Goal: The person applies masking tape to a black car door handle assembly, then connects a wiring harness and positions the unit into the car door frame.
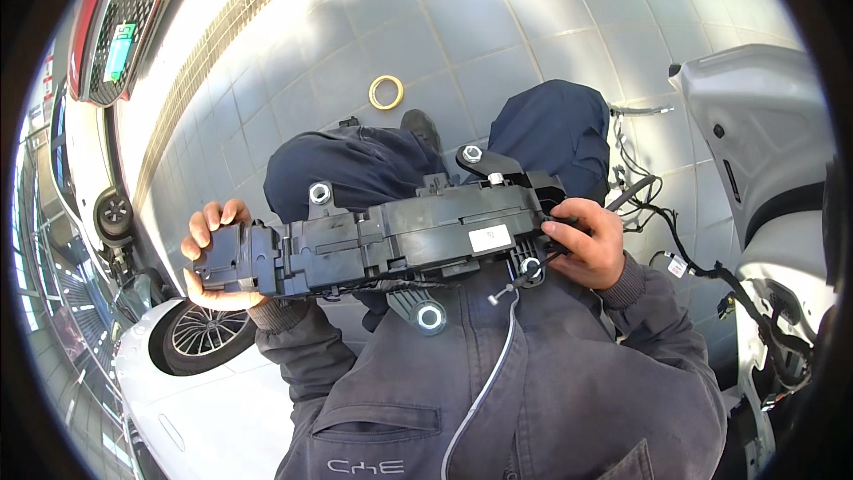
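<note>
A long black plastic mechanism (373, 244) with silver mounting bushings, a white label and a dangling grey cable (484, 373) lies across my front, above my lap. My left hand (216, 262) is wrapped round its left end, fingertips over the far edge and thumb below. At the other end my right hand (582, 244) grips the housing beside a black cable, its fingers curled. A thin metal-ended cable fitting hangs under the right part of the mechanism.
A yellow tape roll (386, 92) lies on the tiled floor (444, 27) beyond my feet. To my right are a detached silver vehicle panel (746, 124) and black wiring (675, 231). White cars (178, 409) and a red one (124, 9) stand on the left.
</note>
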Action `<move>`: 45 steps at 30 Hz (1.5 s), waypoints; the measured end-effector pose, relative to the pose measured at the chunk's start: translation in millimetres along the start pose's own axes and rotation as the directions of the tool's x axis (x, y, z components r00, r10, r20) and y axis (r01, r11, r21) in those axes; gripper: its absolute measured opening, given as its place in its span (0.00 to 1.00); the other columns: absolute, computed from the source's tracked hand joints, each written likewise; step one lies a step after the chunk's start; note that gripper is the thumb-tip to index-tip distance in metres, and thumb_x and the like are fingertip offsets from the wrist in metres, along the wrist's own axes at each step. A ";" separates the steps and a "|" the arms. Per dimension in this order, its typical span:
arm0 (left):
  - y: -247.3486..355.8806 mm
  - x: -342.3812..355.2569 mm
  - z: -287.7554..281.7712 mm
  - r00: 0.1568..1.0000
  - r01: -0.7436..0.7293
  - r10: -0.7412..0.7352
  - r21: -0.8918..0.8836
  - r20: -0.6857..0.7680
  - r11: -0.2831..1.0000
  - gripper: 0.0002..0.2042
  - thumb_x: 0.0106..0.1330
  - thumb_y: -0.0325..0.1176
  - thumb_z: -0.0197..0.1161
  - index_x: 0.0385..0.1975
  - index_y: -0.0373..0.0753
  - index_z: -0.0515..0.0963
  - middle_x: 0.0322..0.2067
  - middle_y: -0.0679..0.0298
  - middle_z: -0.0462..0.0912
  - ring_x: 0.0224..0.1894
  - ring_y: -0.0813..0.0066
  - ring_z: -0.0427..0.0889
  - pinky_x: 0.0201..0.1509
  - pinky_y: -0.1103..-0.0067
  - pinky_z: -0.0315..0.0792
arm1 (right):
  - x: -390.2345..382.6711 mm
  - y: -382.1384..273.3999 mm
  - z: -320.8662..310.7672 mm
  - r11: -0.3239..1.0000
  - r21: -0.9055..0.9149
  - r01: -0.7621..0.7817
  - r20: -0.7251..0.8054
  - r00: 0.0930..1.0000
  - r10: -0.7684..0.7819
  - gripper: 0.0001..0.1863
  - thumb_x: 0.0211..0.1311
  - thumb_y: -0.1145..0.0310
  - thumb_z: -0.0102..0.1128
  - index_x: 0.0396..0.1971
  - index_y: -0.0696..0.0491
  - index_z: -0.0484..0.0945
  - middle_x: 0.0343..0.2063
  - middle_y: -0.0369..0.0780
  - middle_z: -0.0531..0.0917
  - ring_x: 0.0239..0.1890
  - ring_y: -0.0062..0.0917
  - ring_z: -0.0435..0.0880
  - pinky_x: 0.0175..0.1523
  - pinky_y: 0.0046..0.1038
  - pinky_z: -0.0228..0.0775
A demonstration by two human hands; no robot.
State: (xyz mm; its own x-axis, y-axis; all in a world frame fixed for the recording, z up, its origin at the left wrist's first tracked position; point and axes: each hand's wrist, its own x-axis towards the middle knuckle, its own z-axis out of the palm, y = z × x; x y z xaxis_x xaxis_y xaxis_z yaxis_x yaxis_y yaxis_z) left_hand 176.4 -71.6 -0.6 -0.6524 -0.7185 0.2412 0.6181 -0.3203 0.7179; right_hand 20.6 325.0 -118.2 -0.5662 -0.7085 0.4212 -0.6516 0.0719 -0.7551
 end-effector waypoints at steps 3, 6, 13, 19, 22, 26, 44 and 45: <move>5.2 -1.1 -4.8 0.999 0.032 -0.031 0.114 -0.010 0.993 0.13 0.64 0.48 0.55 0.31 0.45 0.74 0.34 0.64 0.70 0.44 0.65 0.68 0.61 0.60 0.63 | -0.1 -2.3 -1.4 1.000 0.012 -0.027 -0.026 0.999 0.028 0.33 0.26 0.74 0.77 0.44 0.52 0.83 0.42 0.43 0.82 0.31 0.32 0.84 0.30 0.29 0.74; 17.0 -2.9 -12.3 0.988 0.150 -0.136 0.265 -0.068 0.953 0.25 0.73 0.60 0.46 0.34 0.42 0.75 0.35 0.61 0.73 0.47 0.60 0.75 0.71 0.50 0.58 | 8.9 -3.5 -9.8 1.000 0.015 0.003 -0.091 0.996 -0.002 0.32 0.24 0.74 0.75 0.42 0.55 0.82 0.43 0.45 0.83 0.31 0.35 0.86 0.31 0.29 0.75; 48.6 -16.4 -18.7 0.966 0.199 0.002 0.749 -0.259 0.632 0.32 0.77 0.63 0.39 0.34 0.38 0.76 0.34 0.58 0.77 0.41 0.59 0.80 0.58 0.60 0.72 | 33.1 -6.4 -38.3 0.989 0.149 -0.006 -0.016 1.000 0.009 0.27 0.30 0.74 0.78 0.38 0.58 0.80 0.34 0.43 0.85 0.28 0.34 0.85 0.32 0.27 0.77; 69.9 -38.4 -2.4 0.965 0.243 -0.095 0.970 -0.244 -0.021 0.37 0.79 0.62 0.25 0.35 0.36 0.78 0.27 0.66 0.78 0.30 0.76 0.72 0.36 0.80 0.67 | 41.0 9.6 -45.3 0.963 0.254 -0.091 0.152 0.987 0.053 0.26 0.36 0.69 0.75 0.40 0.61 0.82 0.34 0.46 0.87 0.34 0.41 0.87 0.40 0.33 0.79; 78.9 -51.4 -6.1 0.941 0.299 -0.130 0.947 -0.313 -0.119 0.37 0.80 0.61 0.24 0.34 0.37 0.77 0.24 0.70 0.75 0.26 0.82 0.68 0.31 0.83 0.62 | 44.8 11.7 -35.9 0.950 0.261 -0.172 0.210 0.971 0.118 0.26 0.37 0.69 0.74 0.42 0.62 0.81 0.34 0.48 0.86 0.35 0.41 0.87 0.42 0.32 0.78; 83.5 -59.1 -20.6 0.867 0.439 -0.253 0.898 -0.429 -0.020 0.36 0.80 0.61 0.26 0.31 0.36 0.74 0.22 0.72 0.74 0.24 0.85 0.67 0.29 0.85 0.60 | 50.2 16.5 -26.3 0.944 0.251 -0.215 0.267 0.953 0.146 0.27 0.38 0.68 0.73 0.43 0.63 0.80 0.31 0.48 0.85 0.32 0.39 0.86 0.40 0.28 0.76; -38.2 16.4 71.9 0.309 0.285 -0.949 0.947 0.057 0.150 0.49 0.46 0.36 0.81 0.70 0.33 0.61 0.55 0.53 0.81 0.59 0.64 0.79 0.65 0.72 0.68 | 161.6 17.8 -37.5 0.933 0.148 -0.328 0.540 0.817 0.201 0.22 0.40 0.73 0.76 0.39 0.61 0.83 0.28 0.38 0.83 0.32 0.19 0.80 0.40 0.24 0.73; -47.0 17.7 67.5 0.234 0.525 -0.972 0.839 0.016 0.141 0.50 0.47 0.34 0.81 0.72 0.34 0.60 0.57 0.55 0.80 0.60 0.66 0.77 0.66 0.73 0.67 | 168.6 17.1 -37.8 0.964 0.138 -0.227 0.510 0.851 0.128 0.21 0.41 0.71 0.77 0.39 0.60 0.83 0.27 0.38 0.83 0.32 0.20 0.80 0.40 0.25 0.74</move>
State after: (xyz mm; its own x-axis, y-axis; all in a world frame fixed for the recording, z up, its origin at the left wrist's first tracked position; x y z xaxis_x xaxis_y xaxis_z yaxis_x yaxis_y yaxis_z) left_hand 106.3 -27.6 14.0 -0.7608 0.1529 -0.6308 -0.6239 0.0957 0.7756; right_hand -105.1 233.3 -41.1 -0.3077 -0.9515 0.0060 -0.4295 0.1332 -0.8932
